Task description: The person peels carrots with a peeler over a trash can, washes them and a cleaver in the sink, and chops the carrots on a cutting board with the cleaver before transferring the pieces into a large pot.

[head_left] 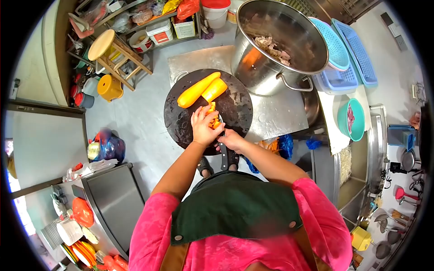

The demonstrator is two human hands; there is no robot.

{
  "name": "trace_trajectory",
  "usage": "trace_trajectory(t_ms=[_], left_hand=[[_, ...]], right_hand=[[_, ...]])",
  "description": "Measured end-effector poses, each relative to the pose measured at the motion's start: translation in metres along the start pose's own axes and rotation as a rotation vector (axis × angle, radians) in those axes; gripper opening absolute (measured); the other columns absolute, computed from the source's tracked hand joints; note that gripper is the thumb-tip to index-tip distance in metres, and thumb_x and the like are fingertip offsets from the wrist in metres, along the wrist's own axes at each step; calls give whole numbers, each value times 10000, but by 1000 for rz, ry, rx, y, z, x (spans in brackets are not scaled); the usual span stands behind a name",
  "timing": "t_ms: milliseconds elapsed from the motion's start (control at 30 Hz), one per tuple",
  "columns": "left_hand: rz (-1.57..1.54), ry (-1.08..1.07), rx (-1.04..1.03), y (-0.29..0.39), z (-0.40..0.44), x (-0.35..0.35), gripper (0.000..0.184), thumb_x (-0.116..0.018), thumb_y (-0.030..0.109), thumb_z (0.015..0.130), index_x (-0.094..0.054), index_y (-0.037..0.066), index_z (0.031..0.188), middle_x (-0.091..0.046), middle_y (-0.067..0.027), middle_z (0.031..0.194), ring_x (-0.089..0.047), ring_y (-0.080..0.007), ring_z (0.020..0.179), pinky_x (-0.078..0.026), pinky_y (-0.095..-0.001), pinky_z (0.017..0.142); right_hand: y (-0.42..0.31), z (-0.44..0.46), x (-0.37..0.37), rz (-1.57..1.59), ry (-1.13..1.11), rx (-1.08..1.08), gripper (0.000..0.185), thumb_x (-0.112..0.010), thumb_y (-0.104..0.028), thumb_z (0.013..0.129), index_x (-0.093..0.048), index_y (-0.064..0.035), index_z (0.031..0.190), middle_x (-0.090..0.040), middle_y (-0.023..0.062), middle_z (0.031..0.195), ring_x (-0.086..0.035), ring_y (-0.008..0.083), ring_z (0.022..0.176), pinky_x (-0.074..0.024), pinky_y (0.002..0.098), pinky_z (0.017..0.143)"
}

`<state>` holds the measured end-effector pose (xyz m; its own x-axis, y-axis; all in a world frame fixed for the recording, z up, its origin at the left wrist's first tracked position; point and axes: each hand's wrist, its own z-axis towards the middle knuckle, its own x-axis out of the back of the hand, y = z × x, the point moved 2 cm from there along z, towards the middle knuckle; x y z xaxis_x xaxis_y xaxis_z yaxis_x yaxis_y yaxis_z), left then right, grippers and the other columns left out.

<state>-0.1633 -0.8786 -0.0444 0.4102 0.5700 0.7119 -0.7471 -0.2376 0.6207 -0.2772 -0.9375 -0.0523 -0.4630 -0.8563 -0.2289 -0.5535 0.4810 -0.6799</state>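
On a round dark chopping board [181, 122] lie a long peeled orange carrot [199, 89] and a shorter cut piece [214, 90]. My left hand [205, 126] rests with bent, slightly spread fingers over small orange pieces [217, 123], pressing on them. My right hand [230, 140] is closed round a knife [224, 156] just to the right of my left hand. The knife's black handle points back toward my body, and its blade is mostly hidden beside my fingers.
A large steel pot [262, 74] holding meat and bones stands on a metal sheet [278, 117] beyond the board. A teal bowl [351, 119] with meat sits at the right. A wooden stool [120, 56] and a yellow stool [110, 88] stand at the back left.
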Motion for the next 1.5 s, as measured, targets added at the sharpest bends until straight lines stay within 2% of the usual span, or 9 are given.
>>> trace_trajectory(t_ms=[367, 567, 733, 833, 933, 1033, 1167, 1367, 1500], left_hand=[[-34, 92, -160, 57, 48, 50, 458, -737, 253, 575, -611, 146, 1003, -494, -77, 1189, -361, -346, 1165, -291, -445, 976], [-191, 313, -589, 170, 181, 88, 435, -733, 296, 595, -624, 133, 984, -519, -83, 1160, -405, -335, 1133, -305, -443, 966], [-422, 224, -343, 217, 267, 56, 377, -632, 353, 752, -615, 129, 1055, -492, -102, 1229, -460, -250, 1127, -180, -436, 1025], [-602, 376, -288, 190, 259, 54, 313, -597, 249, 803, -601, 46, 1042, -543, -142, 1140, -507, -234, 1063, -345, -342, 937], [-543, 276, -91, 130, 178, 55, 136, -599, 141, 801, -589, 5, 803, -563, -88, 780, -526, -175, 725, -418, -267, 664], [-361, 95, 170, 29, 76, 23, 163, -604, 134, 808, -573, -13, 745, -503, -68, 582, -480, -158, 517, -382, -285, 482], [262, -157, 154, 6, 10, 12, 454, -683, 221, 698, -549, 127, 1121, -423, -186, 1200, -384, -365, 1115, -340, -445, 927], [161, -78, 76, 3, 22, -11, 491, -681, 150, 686, -485, 65, 1129, -430, -203, 1179, -393, -387, 1095, -317, -449, 946], [88, -84, 134, 7, 23, -12, 445, -633, 26, 686, -476, 42, 1102, -447, -209, 1138, -414, -384, 1067, -341, -416, 935]], right_hand=[[-58, -49, 0, -74, 22, 305, 212, -471, -65, 861, -481, -21, 1068, -568, 60, 789, -558, 125, 610, -474, 269, 560], [-189, -141, 43, 8, 219, 618, 205, -460, -96, 867, -467, -36, 1063, -582, 99, 773, -572, 141, 588, -494, 265, 565], [-279, -182, 114, -302, 472, 567, 233, -521, -156, 827, -474, -16, 1007, -559, 91, 697, -553, 145, 530, -489, 279, 475], [-299, -178, 145, -704, 667, 530, 379, -599, -118, 742, -475, 32, 1067, -569, 86, 732, -534, 136, 548, -461, 271, 436], [-291, -161, 181, -783, 709, 492, 375, -626, -103, 687, -518, 38, 1017, -593, 162, 722, -597, 226, 588, -481, 330, 533], [-271, -159, 208, -1105, 1108, 1134, 399, -636, -108, 668, -521, 36, 1023, -578, 202, 847, -566, 372, 604, -489, 354, 623], [-246, -209, 183, -149, 796, 1056, 407, -583, -31, 770, -410, -2, 1137, -526, 82, 866, -510, 90, 542, -427, 240, 438], [-142, -223, 138, -89, 174, 768, 406, -597, -26, 775, -402, -24, 1130, -531, 66, 884, -538, 85, 633, -458, 210, 478], [-36, -124, 119, 11, 137, 407, 320, -534, -22, 816, -410, -31, 1111, -530, 46, 937, -538, 94, 680, -444, 221, 494]])
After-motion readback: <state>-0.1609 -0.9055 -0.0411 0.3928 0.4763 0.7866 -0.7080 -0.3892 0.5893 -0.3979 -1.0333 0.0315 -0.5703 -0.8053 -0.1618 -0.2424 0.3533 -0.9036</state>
